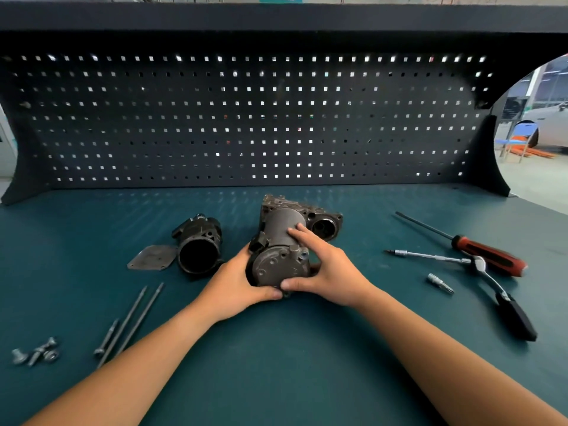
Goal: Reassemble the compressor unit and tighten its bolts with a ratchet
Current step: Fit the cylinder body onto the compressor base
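Observation:
The grey compressor body [282,229] lies on the green bench mat [276,348] with its round end cap [273,269] facing me. My left hand [236,287] grips the cap's left and lower edge. My right hand [325,269] holds the right side, fingers laid over the cylinder and thumb under the cap. A separate dark cylinder housing [198,244] and a flat cover plate [152,257] lie to the left. Long bolts [132,321] and short bolts [35,353] rest at the near left. The ratchet [491,281] lies at the right.
A red-handled screwdriver [479,245] lies beyond the ratchet, and a loose socket bit [440,283] sits beside it. A dark pegboard [246,118] closes off the back of the bench. A blue chair [519,139] and a car stand beyond the right edge.

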{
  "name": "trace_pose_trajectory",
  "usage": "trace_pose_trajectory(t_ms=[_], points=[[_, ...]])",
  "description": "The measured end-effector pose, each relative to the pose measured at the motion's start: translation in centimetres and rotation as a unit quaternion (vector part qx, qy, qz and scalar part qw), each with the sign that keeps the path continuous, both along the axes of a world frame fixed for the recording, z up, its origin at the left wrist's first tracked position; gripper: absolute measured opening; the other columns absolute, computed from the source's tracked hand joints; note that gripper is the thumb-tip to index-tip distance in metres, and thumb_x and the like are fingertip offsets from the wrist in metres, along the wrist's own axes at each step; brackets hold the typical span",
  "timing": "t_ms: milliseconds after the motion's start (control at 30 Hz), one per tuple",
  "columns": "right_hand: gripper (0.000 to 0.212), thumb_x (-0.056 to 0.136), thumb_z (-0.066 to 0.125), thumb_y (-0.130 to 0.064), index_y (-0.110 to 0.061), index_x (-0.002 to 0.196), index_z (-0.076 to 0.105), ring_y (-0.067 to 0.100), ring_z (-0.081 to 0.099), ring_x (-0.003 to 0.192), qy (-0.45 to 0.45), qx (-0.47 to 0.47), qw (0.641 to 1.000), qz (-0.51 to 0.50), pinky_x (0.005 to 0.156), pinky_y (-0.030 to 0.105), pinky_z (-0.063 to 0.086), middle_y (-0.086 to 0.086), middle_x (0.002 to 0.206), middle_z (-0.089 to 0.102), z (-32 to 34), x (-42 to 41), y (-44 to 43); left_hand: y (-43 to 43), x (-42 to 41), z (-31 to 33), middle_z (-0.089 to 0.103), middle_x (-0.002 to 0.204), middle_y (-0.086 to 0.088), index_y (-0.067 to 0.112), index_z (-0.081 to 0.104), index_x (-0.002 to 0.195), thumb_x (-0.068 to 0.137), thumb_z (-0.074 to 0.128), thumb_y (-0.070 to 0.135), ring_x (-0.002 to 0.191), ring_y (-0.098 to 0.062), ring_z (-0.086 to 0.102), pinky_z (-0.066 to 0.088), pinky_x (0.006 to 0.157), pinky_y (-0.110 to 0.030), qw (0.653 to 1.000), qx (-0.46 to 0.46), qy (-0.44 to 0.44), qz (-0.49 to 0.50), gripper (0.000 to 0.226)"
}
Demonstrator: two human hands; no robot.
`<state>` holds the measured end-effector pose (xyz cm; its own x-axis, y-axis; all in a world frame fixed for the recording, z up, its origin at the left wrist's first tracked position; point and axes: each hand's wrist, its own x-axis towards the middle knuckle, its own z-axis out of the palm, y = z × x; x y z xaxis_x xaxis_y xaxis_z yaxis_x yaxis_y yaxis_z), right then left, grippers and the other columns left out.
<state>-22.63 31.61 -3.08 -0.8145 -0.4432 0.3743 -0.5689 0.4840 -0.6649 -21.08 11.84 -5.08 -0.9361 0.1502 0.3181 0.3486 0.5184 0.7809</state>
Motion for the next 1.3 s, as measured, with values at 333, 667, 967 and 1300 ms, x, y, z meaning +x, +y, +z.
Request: trace_pose_trajectory(t_ms=[333, 667, 967, 1300], points=[[0.090, 0.068, 0.083, -0.032, -0.030, 0.144, 0.034, 0.015, 0.033, 0.138, -0.004, -0.023, 1.000, -0.019, 0.108, 0.040, 0.036, -0.008, 0.155, 0.022, 0.3, 0.2, -0.7, 0.0, 0.2, -0.3, 0.069, 0.101, 0.023, 0.043, 0.053, 0.105, 0.064, 0.083, 0.004, 0.099, 0.001, 0.064, 0.049, 0.086, -0.020, 0.997, 0.080, 0.008, 0.003, 0.064], [0.107, 0.062, 0.082, -0.049, -0.044, 0.146, 0.016, -0.006, 0.019, 0.136, 0.019, 0.077, 0.997, 0.008, 0.110, 0.028, 0.031, -0.038, 0.143, -0.001, -0.5, 0.0, 0.0, 0.0, 0.8, -0.5, 0.066, 0.101, 0.024, 0.038, 0.053, 0.117, 0.061, 0.086, 0.019, 0.096, 0.011, 0.060, 0.044, 0.080, -0.005, 0.998, 0.045, 0.027, 0.020, 0.068], [0.106, 0.062, 0.085, -0.041, -0.057, 0.131, 0.006, -0.013, 0.004, 0.134, 0.006, 0.073, 0.997, 0.033, 0.107, 0.013, 0.015, -0.029, 0.147, -0.003, -0.7, -1.4, 0.4, -0.4, -0.2, -0.2, 0.050, 0.109, 0.037, 0.050, 0.036, 0.118, 0.061, 0.085, 0.035, 0.096, 0.028, 0.047, 0.037, 0.076, 0.004, 1.000, -0.019, -0.012, -0.008, 0.077], [0.111, 0.062, 0.085, -0.038, -0.028, 0.149, 0.016, 0.007, 0.010, 0.144, 0.036, 0.080, 0.996, 0.012, 0.103, 0.008, 0.011, -0.004, 0.158, 0.007, -0.4, -1.4, 0.0, -0.5, -0.5, -0.6, 0.057, 0.101, 0.031, 0.045, 0.045, 0.110, 0.064, 0.085, 0.021, 0.095, 0.020, 0.051, 0.038, 0.078, 0.001, 0.999, -0.012, 0.027, 0.017, 0.066]])
